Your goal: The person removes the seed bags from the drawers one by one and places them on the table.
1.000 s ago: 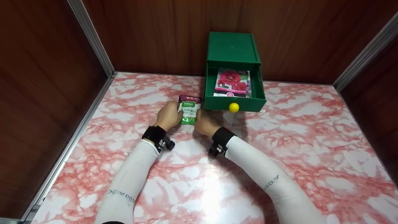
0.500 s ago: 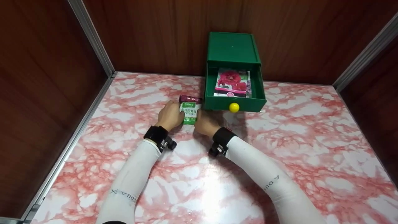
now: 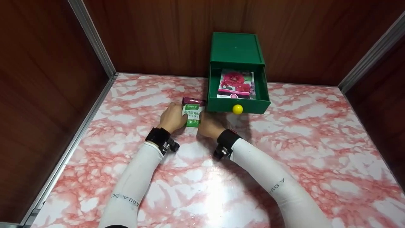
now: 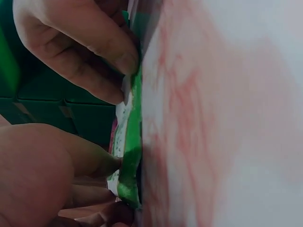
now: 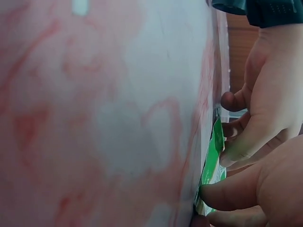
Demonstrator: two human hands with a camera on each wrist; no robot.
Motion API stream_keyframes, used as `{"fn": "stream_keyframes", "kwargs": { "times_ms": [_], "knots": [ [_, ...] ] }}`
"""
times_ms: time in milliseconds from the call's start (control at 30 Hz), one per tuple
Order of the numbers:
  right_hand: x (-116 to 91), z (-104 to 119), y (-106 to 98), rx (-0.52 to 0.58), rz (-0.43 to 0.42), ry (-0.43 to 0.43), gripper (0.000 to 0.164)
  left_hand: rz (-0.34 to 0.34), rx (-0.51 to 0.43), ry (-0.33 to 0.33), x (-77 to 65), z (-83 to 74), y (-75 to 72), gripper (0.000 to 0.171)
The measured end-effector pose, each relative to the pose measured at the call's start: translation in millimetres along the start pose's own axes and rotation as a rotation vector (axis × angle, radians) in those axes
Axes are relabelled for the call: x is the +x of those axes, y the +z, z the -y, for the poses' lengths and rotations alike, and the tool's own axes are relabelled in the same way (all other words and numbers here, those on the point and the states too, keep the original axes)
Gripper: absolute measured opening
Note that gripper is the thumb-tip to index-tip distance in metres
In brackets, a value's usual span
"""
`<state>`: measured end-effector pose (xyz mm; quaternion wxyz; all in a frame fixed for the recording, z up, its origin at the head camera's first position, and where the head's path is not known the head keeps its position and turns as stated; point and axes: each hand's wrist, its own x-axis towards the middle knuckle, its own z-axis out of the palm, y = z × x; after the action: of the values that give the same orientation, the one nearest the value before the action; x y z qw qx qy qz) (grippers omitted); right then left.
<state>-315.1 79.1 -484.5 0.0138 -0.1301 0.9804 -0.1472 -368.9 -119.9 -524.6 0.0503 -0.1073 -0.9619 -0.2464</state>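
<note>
While the green-and-white packet (image 3: 193, 112) lies at the centre of the frame, low over the desk (image 3: 177, 180), its left edge is pinched by the left hand (image 3: 172, 118) and its right edge by the right hand (image 3: 209, 124); each grip is clamped on it. Step judged to be steadying the packet. Both edges are best held with equal, light pressure, since thin film is likely to crease if pulled unevenly. Glossy printed film noted, slightly rippled along the green end; whether the purple band belongs to a second packet cannot be told. At upper right of centre, a pink-flowered packet (image 3: 234, 84) is contained in a boxy green plastic drawer (image 3: 256, 107), fitted with a round yellow knob (image 3: 237, 109). Desk surface: smooth, red-and-white marbled, reflective.
</note>
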Motion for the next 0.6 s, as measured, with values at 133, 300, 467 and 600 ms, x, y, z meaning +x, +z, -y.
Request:
{"fn": "stream_keyframes", "kwargs": {
  "times_ms": [133, 300, 467, 600],
  "knots": [
    [7, -9, 10, 0.103, -0.009, -0.029, 0.016, -0.004, 0.006, -0.002, 9.8, 13.5, 14.6, 0.041],
    [9, -12, 12, 0.193, 0.004, -0.023, 0.012, 0.001, -0.03, 0.002, 10.9, 17.3, 16.5, 0.04],
    [7, -15, 10, 0.14, -0.011, -0.048, 0.009, 0.0, -0.039, 0.009, 0.7, 5.9, 1.3, 0.033],
    [-1, -14, 2, 0.2, -0.016, -0.133, 0.019, 0.025, -0.034, -0.023, -13.7, -11.8, -20.9, 0.034]
  ]
}}
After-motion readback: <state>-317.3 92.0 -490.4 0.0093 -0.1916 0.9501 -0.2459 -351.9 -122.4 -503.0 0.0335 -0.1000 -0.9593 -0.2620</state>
